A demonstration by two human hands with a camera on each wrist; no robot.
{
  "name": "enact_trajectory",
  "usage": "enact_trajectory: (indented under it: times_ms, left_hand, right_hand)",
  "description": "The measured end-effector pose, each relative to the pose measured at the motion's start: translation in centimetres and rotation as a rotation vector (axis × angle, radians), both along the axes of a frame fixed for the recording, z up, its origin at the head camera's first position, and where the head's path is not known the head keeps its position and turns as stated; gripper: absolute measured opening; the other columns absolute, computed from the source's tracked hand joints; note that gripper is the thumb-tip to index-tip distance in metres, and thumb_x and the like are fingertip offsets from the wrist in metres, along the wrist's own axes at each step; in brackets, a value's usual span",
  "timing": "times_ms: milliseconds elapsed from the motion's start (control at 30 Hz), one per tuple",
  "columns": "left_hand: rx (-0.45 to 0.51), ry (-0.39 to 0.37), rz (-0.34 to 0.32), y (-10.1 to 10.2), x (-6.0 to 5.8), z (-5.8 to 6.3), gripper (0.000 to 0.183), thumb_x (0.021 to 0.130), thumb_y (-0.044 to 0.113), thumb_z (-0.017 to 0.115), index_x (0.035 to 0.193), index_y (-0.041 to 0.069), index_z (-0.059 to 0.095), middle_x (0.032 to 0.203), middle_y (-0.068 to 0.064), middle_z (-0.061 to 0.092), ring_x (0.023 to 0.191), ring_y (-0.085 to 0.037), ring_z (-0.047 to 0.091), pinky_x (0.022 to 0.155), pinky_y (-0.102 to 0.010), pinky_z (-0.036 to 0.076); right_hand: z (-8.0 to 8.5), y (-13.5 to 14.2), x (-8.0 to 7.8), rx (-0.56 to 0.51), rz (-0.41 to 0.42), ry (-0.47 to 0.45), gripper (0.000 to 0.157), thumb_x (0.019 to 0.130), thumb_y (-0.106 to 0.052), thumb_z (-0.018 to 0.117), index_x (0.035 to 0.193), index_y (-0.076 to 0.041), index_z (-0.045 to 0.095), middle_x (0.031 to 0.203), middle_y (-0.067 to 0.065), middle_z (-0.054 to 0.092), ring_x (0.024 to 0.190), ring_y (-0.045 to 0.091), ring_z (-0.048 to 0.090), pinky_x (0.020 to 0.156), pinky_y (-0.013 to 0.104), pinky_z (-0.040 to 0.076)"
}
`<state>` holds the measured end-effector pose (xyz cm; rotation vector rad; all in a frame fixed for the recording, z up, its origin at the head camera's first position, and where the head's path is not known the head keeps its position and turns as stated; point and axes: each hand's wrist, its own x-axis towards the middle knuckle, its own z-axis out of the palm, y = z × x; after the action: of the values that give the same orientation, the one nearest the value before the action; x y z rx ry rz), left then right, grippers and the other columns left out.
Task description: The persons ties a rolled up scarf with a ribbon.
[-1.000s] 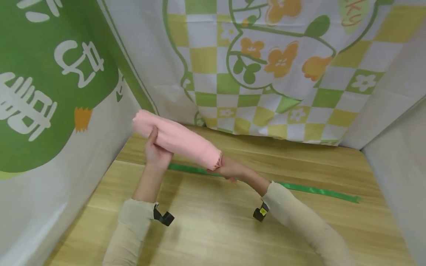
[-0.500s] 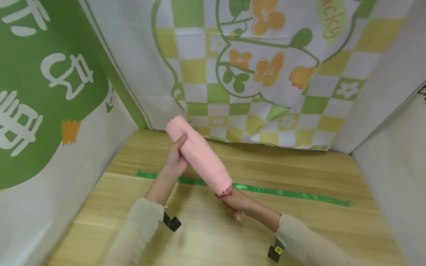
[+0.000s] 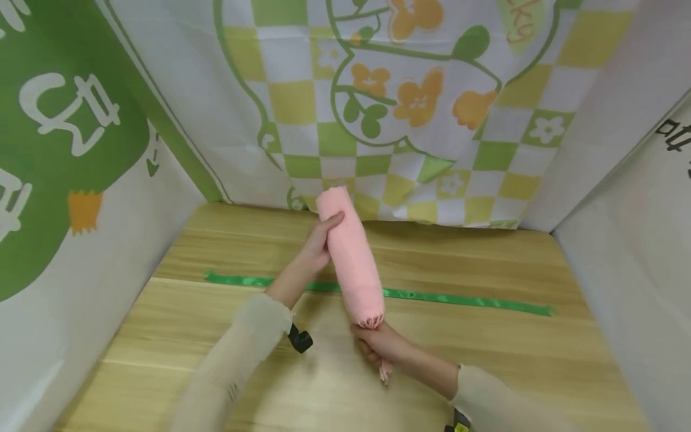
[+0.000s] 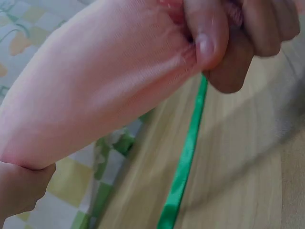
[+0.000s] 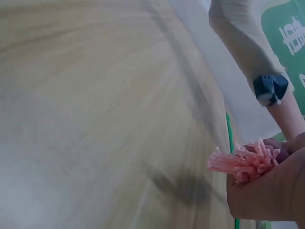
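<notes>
Cloth roll sits above green ribbon; we see left hand gripping its far part, right hand clutching its near end.

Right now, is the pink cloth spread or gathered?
Gathered: the pink cloth forms a long bundle, and its fringe pokes out of the right hand.

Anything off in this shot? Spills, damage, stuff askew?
Nothing plainly wrong: no spill or damage visible. The pink cloth roll looks bunched at its near end, with fringe sticking out past the right hand, probably just from the grip. The green ribbon lies nearly straight across the table.
</notes>
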<state>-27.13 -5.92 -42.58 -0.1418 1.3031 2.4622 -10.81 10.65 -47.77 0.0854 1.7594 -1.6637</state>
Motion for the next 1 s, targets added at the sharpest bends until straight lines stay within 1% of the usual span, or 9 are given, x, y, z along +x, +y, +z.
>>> enact_trajectory:
  times_ms: [100,233,367,500,633,700,800,933,1000]
  left_hand:
    - [-0.067,-0.017,-0.032,1.3,-0.6,-0.7,0.04,0.097,0.018,0.061,0.134,0.014,0.044,0.109,-0.002,0.062,0.096,-0.016,0.064,0.085,-0.029,0.055]
    - [-0.139,-0.051,-0.076,3.1,-1.0,-1.9,0.054,0.096,0.016,0.064,0.144,0.012,0.038,0.117,-0.006,0.059,0.1,-0.018,0.062,0.093,-0.033,0.052]
    - [-0.194,-0.069,-0.133,4.7,-1.3,-3.4,0.056,0.095,0.014,0.064,0.144,0.007,0.038,0.117,-0.008,0.06,0.099,-0.019,0.063,0.098,-0.037,0.051]
    - [-0.242,-0.076,-0.174,6.1,-1.4,-4.7,0.052,0.094,0.013,0.066,0.14,0.004,0.043,0.11,-0.008,0.063,0.094,-0.019,0.064,0.094,-0.036,0.054]
    - [-0.281,-0.067,-0.203,7.0,-1.6,-5.7,0.053,0.095,0.017,0.066,0.14,0.001,0.043,0.107,-0.008,0.063,0.091,-0.018,0.065,0.085,-0.03,0.056]
    - [-0.314,-0.051,-0.218,7.4,-1.7,-6.1,0.053,0.096,0.019,0.066,0.139,-0.002,0.043,0.105,-0.008,0.063,0.088,-0.017,0.065,0.079,-0.027,0.056]
    - [-0.429,0.005,-0.264,7.7,-1.9,-6.6,0.054,0.096,0.027,0.067,0.136,-0.004,0.047,0.103,-0.009,0.065,0.085,-0.016,0.066,0.075,-0.026,0.056]
    - [-0.601,0.107,-0.332,7.9,-2.1,-7.2,0.055,0.094,0.033,0.067,0.132,-0.002,0.051,0.108,-0.014,0.068,0.086,-0.017,0.067,0.077,-0.028,0.056]
    - [-0.652,0.14,-0.349,7.9,-2.2,-7.5,0.055,0.094,0.034,0.067,0.132,-0.002,0.052,0.11,-0.017,0.068,0.086,-0.018,0.067,0.078,-0.028,0.056]
  right_hand:
    - [-0.3,0.0,0.5,-0.026,-0.022,-0.028,0.037,0.101,-0.026,0.052,0.067,-0.019,0.039,0.052,-0.009,0.033,0.043,0.004,0.028,0.041,0.018,0.026]
    - [-1.1,0.2,1.2,-0.07,-0.037,-0.064,0.035,0.101,-0.025,0.052,0.068,-0.019,0.038,0.053,-0.01,0.033,0.044,0.003,0.028,0.041,0.017,0.026]
    - [-1.8,0.6,1.9,-0.083,-0.054,-0.101,0.036,0.101,-0.025,0.051,0.068,-0.02,0.037,0.052,-0.011,0.031,0.043,0.002,0.027,0.041,0.016,0.025]
    - [-2.0,1.2,2.5,-0.093,-0.071,-0.136,0.033,0.101,-0.023,0.05,0.071,-0.02,0.037,0.052,-0.011,0.03,0.043,0.002,0.026,0.041,0.015,0.025]
    - [-2.2,1.7,2.7,-0.115,-0.091,-0.164,0.03,0.101,-0.022,0.049,0.073,-0.019,0.038,0.051,-0.011,0.03,0.042,0.001,0.025,0.041,0.015,0.024]
    - [-2.4,2.0,2.7,-0.118,-0.093,-0.17,0.03,0.101,-0.023,0.049,0.073,-0.019,0.038,0.051,-0.012,0.03,0.042,0.001,0.025,0.04,0.014,0.024]
    - [-2.6,2.3,2.7,-0.117,-0.079,-0.177,0.032,0.101,-0.025,0.05,0.072,-0.02,0.038,0.051,-0.012,0.031,0.042,0.001,0.025,0.041,0.014,0.025]
    - [-2.8,2.6,2.8,-0.112,-0.059,-0.187,0.032,0.101,-0.027,0.05,0.072,-0.02,0.039,0.052,-0.012,0.031,0.044,0.001,0.025,0.042,0.014,0.024]
    - [-3.0,2.7,2.9,-0.111,-0.053,-0.196,0.031,0.101,-0.028,0.051,0.073,-0.019,0.04,0.053,-0.013,0.032,0.044,0.001,0.026,0.043,0.014,0.024]
